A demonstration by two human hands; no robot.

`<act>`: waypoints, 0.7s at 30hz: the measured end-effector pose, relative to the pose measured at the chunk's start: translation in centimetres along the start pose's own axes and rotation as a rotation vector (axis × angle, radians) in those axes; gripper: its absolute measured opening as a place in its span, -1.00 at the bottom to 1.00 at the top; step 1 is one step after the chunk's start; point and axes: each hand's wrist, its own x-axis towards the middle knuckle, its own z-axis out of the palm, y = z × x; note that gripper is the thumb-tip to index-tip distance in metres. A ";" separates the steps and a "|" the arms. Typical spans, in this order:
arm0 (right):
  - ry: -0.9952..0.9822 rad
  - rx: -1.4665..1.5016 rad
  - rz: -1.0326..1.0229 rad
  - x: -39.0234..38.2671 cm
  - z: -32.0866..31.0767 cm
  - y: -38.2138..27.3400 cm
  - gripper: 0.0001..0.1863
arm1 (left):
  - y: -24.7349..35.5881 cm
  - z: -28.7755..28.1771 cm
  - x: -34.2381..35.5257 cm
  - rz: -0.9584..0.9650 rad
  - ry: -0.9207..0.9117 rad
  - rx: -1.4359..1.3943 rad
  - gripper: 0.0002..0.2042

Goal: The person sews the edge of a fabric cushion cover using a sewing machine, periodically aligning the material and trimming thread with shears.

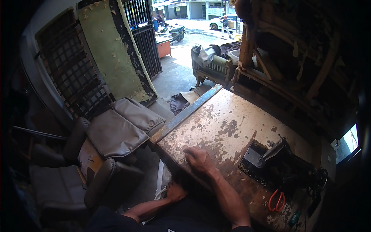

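Note:
My right hand point(198, 159) rests on the worn, peeling tabletop point(216, 127) near its left edge. Its fingers are curled in and no object shows in them. Lower down, my left hand point(177, 191) is beside the table's near edge, its fingers lost in the dark there. A pale looped cord or strip point(160, 193) shows next to that wrist; whether the hand holds it is unclear. To the right on the table stands a black sewing machine point(284, 162), with red-handled pliers or cutters point(276, 201) in front of it.
Brown padded cushions point(118, 129) and an armchair-like piece point(100, 181) crowd the left. A green tool handle point(295, 218) lies at lower right. Wooden furniture frames point(278, 73) stack at right. Beyond an open gate point(143, 38) are a cloth-piled bench point(212, 63) and a street with people.

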 end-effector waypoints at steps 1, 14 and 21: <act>0.010 -0.007 -0.005 -0.2 -0.2 0.2 -0.79 | 0.4 -0.3 -0.1 0.003 -0.012 -0.016 -0.02; -0.031 -0.048 0.076 0.3 -0.8 -2.0 -0.76 | -0.1 1.6 1.0 -0.062 -0.077 -0.039 -0.05; -0.047 -0.141 0.034 0.5 -0.5 -1.1 -0.80 | 2.2 -0.6 -0.5 -0.197 0.099 -0.020 -0.15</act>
